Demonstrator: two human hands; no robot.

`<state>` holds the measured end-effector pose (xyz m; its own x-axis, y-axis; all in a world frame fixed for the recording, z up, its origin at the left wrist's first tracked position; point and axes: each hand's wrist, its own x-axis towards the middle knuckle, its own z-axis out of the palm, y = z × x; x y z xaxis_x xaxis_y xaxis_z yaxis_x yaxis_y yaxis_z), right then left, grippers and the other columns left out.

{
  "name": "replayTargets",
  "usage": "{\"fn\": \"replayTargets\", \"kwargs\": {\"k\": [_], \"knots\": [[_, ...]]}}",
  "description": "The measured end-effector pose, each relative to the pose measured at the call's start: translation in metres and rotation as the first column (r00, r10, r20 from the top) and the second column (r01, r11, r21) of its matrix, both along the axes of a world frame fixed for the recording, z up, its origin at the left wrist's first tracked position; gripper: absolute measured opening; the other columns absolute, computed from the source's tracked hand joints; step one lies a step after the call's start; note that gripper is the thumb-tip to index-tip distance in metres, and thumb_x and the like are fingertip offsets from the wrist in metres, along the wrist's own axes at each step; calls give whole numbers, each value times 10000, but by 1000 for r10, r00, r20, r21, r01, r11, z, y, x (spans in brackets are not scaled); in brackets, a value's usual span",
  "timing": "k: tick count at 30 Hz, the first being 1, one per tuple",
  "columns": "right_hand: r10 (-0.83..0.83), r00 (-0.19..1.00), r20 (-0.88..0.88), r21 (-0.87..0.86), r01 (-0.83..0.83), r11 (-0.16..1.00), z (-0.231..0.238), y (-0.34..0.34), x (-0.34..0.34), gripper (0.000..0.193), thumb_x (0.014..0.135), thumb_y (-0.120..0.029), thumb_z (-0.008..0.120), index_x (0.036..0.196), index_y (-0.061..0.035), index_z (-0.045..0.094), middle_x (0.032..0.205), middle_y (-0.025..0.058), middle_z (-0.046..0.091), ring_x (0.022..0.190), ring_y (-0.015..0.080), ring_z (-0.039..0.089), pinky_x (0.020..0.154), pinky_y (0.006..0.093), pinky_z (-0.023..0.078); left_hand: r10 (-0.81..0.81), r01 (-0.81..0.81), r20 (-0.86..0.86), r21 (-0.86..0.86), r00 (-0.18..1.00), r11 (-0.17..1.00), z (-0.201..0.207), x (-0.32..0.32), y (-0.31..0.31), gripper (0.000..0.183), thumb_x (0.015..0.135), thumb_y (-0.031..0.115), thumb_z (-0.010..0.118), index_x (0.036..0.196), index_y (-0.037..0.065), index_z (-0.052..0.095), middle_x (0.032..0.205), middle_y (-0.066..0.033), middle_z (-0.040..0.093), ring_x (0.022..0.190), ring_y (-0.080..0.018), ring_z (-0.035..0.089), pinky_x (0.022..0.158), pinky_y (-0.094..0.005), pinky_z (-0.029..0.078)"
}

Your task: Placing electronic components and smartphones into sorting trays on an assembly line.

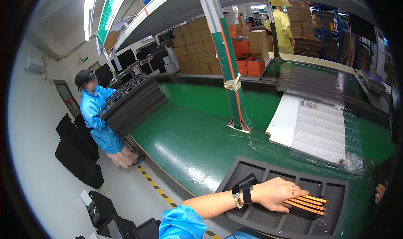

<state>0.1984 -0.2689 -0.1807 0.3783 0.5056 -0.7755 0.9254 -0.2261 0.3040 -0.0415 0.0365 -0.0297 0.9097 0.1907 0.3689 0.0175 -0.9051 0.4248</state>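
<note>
My left hand [278, 193], palm down, reaches over a black foam tray [247, 167] with several compartments. Its fingers and thumb are closed around several thin black pieces with orange edges [308, 204], which stand side by side in the tray's right part. A watch and a bead bracelet are on that wrist. Beside the pieces lies a small metallic part [321, 222], too small to name. At the far right rim, only the curled fingers of my right hand [380, 193] show, against something dark that I cannot make out.
A white board [283, 115] with clear blister sheets [321, 130] lies on the green table [184, 134], beyond the tray. A green post [228, 71] rises from the tabletop. At left, a person in blue [94, 108] holds stacked black trays [134, 102]. Cartons [195, 41] stand behind.
</note>
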Motion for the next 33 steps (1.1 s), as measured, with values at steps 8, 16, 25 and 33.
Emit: {"fn": "replayTargets", "kwargs": {"k": [8, 16, 25, 33], "knots": [[201, 979, 22, 16, -202, 979, -11, -10, 1, 429, 880, -498, 691, 1091, -134, 773, 1173, 104, 720, 1079, 289, 698, 845, 423, 560, -3, 3, -15, 6, 1000, 1000, 3, 1, -1, 833, 754, 247, 789, 1468, 24, 422, 1107, -99, 636, 955, -289, 633, 748, -386, 527], [-43, 997, 58, 101, 37, 994, -10, -7, -4, 463, 808, -530, 757, 1036, -128, 783, 1123, 112, 737, 1014, 296, 717, 801, 420, 561, -2, 2, -1, 17, 1000, 1000, 4, 2, -1, 840, 750, 251, 794, 1466, 20, 422, 1116, -102, 644, 966, -292, 641, 757, -386, 535], [80, 995, -67, 35, -78, 996, -12, -7, 3, 510, 833, -559, 723, 1076, -113, 763, 1141, 142, 723, 1039, 307, 704, 801, 423, 555, 0, 0, -1, 9, 1000, 1000, 2, 3, 1, 842, 752, 251, 791, 1475, 33, 419, 1111, -93, 645, 963, -286, 639, 750, -389, 534], [616, 291, -732, 309, 948, -81, 169, 67, -21, 521, 903, -415, 683, 1259, -38, 631, 1197, 119, 688, 1092, 261, 660, 868, 379, 536, -17, 17, -5, 19, 1000, 1000, -1, 4, -2, 830, 782, 284, 770, 1487, 35, 411, 1126, -97, 648, 968, -288, 643, 754, -384, 543]]}}
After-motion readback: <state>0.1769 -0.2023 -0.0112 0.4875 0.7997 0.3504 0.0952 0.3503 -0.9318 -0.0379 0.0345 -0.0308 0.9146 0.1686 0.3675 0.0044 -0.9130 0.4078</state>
